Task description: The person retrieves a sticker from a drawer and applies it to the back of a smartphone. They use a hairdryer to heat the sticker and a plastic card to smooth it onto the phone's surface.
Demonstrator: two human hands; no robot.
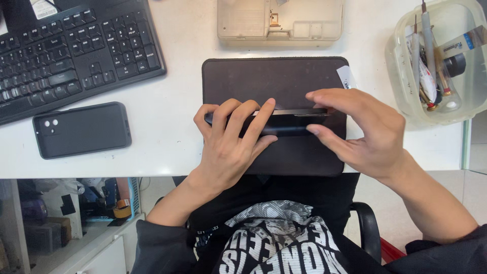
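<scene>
Surface: white surface (167, 127), edge running just below both wrists; dim shelves under it at lower left, chair arm at lower right.
Mat: dark rectangular mat (264, 76) under both hands, reaching beyond the fingertips toward the far side.
Phone: dark phone (289, 122) held on edge above the mat, lying lengthwise between the two hands, thin side turned up with a pale strip along the top.
Left hand: left hand (228, 147) wrapped over the near end of the phone; fingers (238, 119) curled across its upper edge, thumb underneath at the lower side, clamped on it.
Right hand: right hand (365, 132) at the other end; index finger stretched along the top edge, thumb tip pressed to the lower side, pinching the phone, remaining fingers loosely spread behind.
Case: dark case (81, 129) with camera cutouts, flat on the surface, well apart to the left of the left fingers.
Keyboard: black keyboard (66, 50) beyond the case, far left of the fingers.
Box: beige plastic box (279, 23) with compartments, past the mat, beyond the fingertips.
Tub: clear tub (406, 96) holding slim tools, just right of and beyond the right fingers.
Tab: small white tab (346, 77) on the mat's right edge, just beyond the right index finger.
Lap: black printed garment below the wrists.
</scene>
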